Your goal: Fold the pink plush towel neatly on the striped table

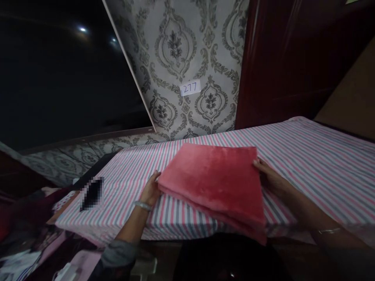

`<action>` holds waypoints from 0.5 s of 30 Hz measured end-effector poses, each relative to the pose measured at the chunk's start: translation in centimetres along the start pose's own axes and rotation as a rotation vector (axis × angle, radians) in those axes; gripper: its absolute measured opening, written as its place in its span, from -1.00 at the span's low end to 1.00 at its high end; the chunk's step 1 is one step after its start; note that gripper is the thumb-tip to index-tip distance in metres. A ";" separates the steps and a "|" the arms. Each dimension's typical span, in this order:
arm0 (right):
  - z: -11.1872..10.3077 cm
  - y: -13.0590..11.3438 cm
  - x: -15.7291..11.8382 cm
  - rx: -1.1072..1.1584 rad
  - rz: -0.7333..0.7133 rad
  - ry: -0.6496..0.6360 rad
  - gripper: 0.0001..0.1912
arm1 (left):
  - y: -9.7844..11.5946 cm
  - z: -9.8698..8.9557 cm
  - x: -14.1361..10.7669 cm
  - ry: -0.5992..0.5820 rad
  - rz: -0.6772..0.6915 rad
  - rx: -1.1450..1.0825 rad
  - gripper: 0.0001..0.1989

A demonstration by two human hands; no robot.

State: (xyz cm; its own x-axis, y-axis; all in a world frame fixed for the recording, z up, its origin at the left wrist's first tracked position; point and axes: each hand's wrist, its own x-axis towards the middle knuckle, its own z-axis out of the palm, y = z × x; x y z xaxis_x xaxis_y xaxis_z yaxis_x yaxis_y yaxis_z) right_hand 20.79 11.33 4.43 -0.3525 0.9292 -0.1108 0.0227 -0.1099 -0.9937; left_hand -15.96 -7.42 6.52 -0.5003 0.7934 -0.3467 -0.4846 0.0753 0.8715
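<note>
My left hand (150,190) at left corner of folded red cloth (213,179), fingertips against edge. Cloth lies by front edge of striped bedding (131,164), overhanging. My right hand (268,175) pinches cloth's right side near back corner.

dim room, two small glare spots on black screen (58,74), blurred edges
</note>
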 end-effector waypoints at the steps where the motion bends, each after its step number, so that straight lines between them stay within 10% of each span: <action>1: 0.3 -0.1 -0.2 0.079 0.017 -0.015 -0.44 | 0.4 0.2 0.8 -0.022 0.016 0.074 -0.76; 7: 1.9 0.2 0.7 0.248 -0.007 0.148 -0.26 | 1.6 1.9 2.7 -0.206 0.040 0.527 -0.51; 15: 1.4 -6.4 4.7 0.143 -0.199 0.066 -0.18 | 3.7 4.0 -2.6 -0.101 0.416 0.376 -0.40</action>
State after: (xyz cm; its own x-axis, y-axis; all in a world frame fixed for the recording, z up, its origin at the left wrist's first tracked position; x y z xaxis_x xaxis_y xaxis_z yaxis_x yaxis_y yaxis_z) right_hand 17.66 15.88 10.28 -0.2753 0.9580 0.0808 -0.1749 0.0327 -0.9840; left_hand -13.63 -6.78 12.04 -0.5140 0.8548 0.0713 0.0365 -0.0612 0.9975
